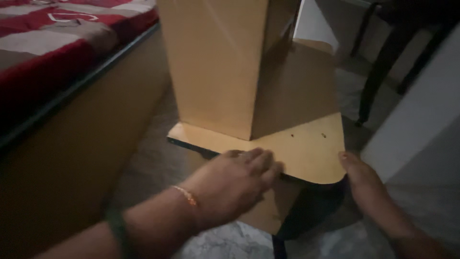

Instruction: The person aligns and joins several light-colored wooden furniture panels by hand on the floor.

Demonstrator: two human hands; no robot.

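You are steadying the wooden shelf unit (225, 67): left hand (230, 184) lies flat and open on its base panel (306, 148), right hand (364, 180) cups the corner, so shifting it likely needs firmer, even grip.

The room is looking dim, and the picture is coming out grainy and soft. The light is falling from the upper right, brightening the pale wooden board (306, 148) and the white wall (421, 120). A deep shadow is lying under the board. The left hand (235, 184) is showing motion blur.
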